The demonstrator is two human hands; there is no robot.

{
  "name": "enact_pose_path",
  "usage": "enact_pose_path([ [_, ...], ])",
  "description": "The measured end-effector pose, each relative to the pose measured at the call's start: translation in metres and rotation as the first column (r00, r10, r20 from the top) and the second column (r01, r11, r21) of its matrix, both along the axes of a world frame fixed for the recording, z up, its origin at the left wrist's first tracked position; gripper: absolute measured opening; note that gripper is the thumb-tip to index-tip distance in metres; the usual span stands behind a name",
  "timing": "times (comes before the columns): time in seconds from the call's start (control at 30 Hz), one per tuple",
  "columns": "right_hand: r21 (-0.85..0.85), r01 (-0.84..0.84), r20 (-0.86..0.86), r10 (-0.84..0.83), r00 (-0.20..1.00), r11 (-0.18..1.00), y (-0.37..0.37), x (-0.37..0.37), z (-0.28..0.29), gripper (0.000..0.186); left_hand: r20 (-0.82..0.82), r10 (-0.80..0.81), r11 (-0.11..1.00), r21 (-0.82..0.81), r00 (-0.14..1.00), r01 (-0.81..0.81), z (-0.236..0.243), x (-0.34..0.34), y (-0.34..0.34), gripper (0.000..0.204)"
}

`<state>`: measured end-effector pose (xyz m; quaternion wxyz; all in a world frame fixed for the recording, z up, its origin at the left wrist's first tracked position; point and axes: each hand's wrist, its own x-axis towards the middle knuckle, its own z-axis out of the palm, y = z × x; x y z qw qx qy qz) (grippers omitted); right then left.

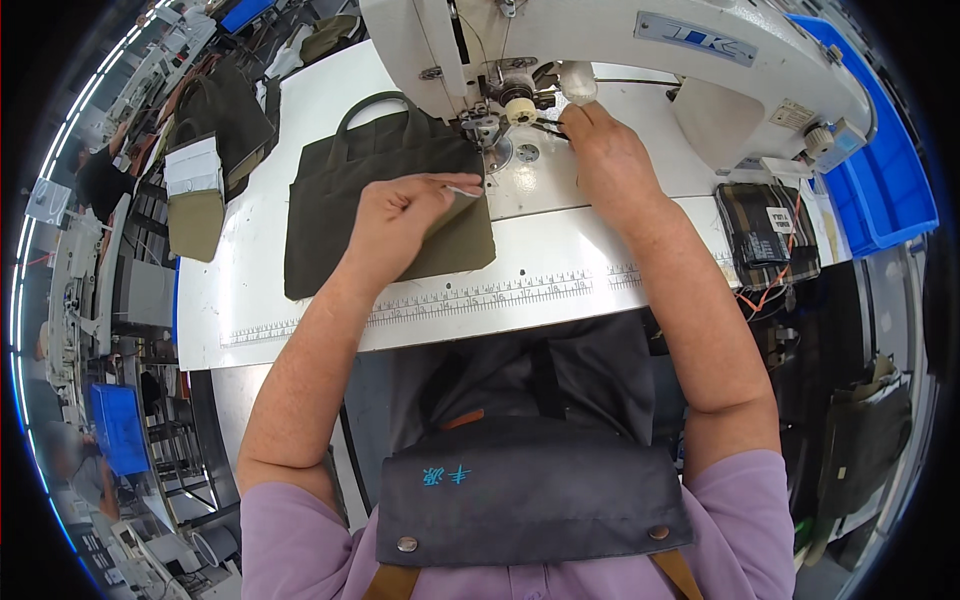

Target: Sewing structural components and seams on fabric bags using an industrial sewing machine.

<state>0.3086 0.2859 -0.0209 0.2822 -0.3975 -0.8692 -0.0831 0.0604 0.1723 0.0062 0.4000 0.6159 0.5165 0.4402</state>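
A dark olive bag panel [335, 225] with a looped handle lies flat on the white table, left of the sewing machine's needle area. My left hand [390, 225] rests over its right side, fingers pinched on a lifted edge of the fabric, where a pale strip shows at the fingertips. Its top right corner reaches the presser foot [484, 128]. My right hand [612, 155] is just right of the needle area, below a white thread spool [578, 82]. Its fingers are closed around a thin dark piece I cannot make out.
The white sewing machine [590, 30] spans the back. A printed ruler [480, 298] runs along the table's front edge. Dark bag pieces [225, 110] and an olive piece [195, 220] lie at the left. A plaid pouch [760, 230] and a blue bin [885, 190] stand right.
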Motion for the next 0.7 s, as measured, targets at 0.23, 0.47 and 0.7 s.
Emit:
enact_pose_path([
  [0.23, -0.239, -0.08, -0.078, 0.063, 0.995, 0.968, -0.02, -0.005, 0.021, 0.023, 0.273, 0.018, 0.999, -0.051, 0.962, -0.005, -0.004, -0.017, 0.006, 0.045],
  [0.47, -0.19, -0.264, -0.141, 0.24, 0.96, 0.945, -0.019, -0.011, 0.014, 0.032, 0.445, 0.12, 0.988, -0.138, 0.887, -0.065, -0.004, -0.012, 0.002, 0.039],
  [0.7, -0.168, -0.268, -0.095, 0.255, 0.962, 0.949, -0.023, -0.018, 0.016, 0.03, 0.347, 0.066, 0.997, 0.01, 0.935, -0.074, -0.011, -0.011, 0.003, 0.038],
])
